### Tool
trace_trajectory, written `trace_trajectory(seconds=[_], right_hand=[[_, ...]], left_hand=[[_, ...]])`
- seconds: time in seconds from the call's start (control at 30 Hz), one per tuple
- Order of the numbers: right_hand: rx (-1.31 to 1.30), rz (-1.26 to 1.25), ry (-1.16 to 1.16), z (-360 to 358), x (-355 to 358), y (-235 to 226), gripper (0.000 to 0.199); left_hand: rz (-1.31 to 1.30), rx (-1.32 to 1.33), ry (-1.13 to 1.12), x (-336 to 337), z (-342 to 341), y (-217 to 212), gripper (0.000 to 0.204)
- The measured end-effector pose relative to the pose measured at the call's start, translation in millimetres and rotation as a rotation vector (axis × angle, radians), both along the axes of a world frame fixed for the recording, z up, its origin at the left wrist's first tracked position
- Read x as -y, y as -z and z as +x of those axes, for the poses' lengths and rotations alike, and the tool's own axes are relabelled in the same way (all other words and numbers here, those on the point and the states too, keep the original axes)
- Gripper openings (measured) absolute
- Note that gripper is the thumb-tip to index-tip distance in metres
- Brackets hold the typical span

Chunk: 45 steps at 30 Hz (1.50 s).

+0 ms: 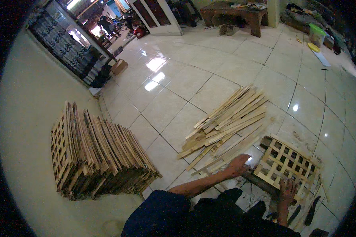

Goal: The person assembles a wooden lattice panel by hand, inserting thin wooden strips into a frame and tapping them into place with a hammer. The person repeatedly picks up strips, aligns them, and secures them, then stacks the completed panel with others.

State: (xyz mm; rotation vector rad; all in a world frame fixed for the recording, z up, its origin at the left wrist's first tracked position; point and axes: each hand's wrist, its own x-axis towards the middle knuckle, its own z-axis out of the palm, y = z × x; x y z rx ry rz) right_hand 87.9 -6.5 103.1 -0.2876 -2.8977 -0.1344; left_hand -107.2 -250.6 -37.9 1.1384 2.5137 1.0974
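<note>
A lattice panel of pale crossed wooden slats (280,159) lies at the right on a darker wooden base (261,184). My right hand (288,191) lies on the panel's near side with its fingers spread. To the left of the panel, my left hand (238,166) is low beside the loose slats, apart from the lattice. Its fingers look curled together, and whatever they hold is hidden. A fanned pile of thin loose wooden slats (235,118) lies on the floor just beyond my left hand.
A thick stack of lattice panels (103,154) leans against the wall (27,130) at the left. Dark tool-like pieces (312,211) lie near my right arm. Farther off are a wooden bench (237,14), a green tub (316,34) and a cardboard box (119,67). Tiled floor lies between.
</note>
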Motion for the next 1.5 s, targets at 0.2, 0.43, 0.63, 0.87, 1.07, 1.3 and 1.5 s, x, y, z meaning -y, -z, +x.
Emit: trace_trajectory(seconds=[0.2,0.43,0.63,0.87,1.07,1.3,1.5], right_hand=[[0.073,-0.129,0.029,0,27,-11,0.041],[0.168,-0.358,-0.118,22,-39,50,0.056],[-0.227,-0.310,0.377,-14,-149,64,0.051],[-0.252,-0.759,0.785,-48,-193,105,0.061],[-0.322,-0.720,0.813,-43,-187,103,0.062],[-0.340,-0.899,0.870,22,-140,74,0.056],[-0.268,-0.922,0.721,53,-85,84,0.045]], left_hand=[[0.257,0.377,-0.385,-43,-36,-40,0.051],[0.231,0.558,-0.324,-124,-102,-1,0.042],[0.242,0.563,-0.270,-114,-93,-28,0.042],[0.260,0.457,-0.247,-117,-97,-4,0.056],[0.316,0.493,-0.153,-143,-100,-44,0.056],[0.120,0.150,-0.295,-88,-76,-34,0.049],[0.066,-0.087,-0.291,-12,38,-14,0.036]])
